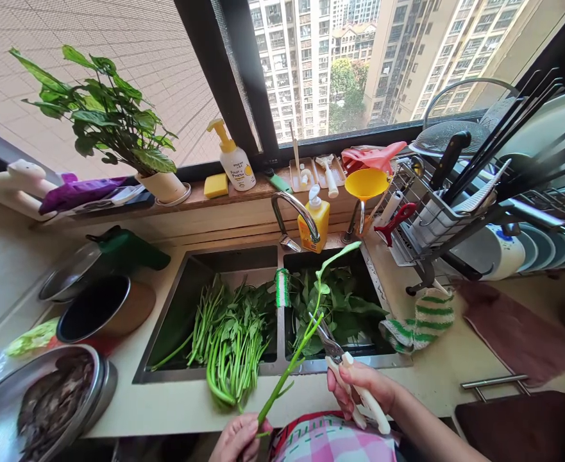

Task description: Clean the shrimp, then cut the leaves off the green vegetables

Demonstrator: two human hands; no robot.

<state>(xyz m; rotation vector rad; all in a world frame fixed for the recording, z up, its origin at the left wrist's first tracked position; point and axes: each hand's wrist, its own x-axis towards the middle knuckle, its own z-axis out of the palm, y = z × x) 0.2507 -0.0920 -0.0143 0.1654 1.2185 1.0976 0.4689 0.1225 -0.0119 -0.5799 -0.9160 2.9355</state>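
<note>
Item one, my left hand (238, 438): low at the frame's bottom edge, fingers clenched around the bottom end of a long green stalk (295, 350); the stalk slants up and to the right over the sink divider, its leafy tip arching above the right basin (340, 308).

Item two, my right hand (362, 388): fingers wrapped through the white handles of a pair of scissors (347, 372); the blades stand parted about the stalk near its middle, touching or just beside it; I cannot tell whether they have bitten in.

Item three, left basin (205, 321): a heap of long uncut stalks (229, 343), stems draping over the front rim; by my judgement this is the stock left to do, and it is a good deal.

Item four, right basin: loose leaves and short pieces (347, 308) lying in the bottom; I take these for the trimmed portion, so the work reads as partly done, perhaps under half.

Item five, surroundings: a tap (294, 218) over the divider with a yellow soap bottle (313, 221) just beside it; a striped cloth (419, 317) on the counter right of the sink; a dish rack (460, 212) farther right; a dark pot (102, 311) and a steel bowl (46, 401) on the left; a potted plant (113, 122) on the sill.
</note>
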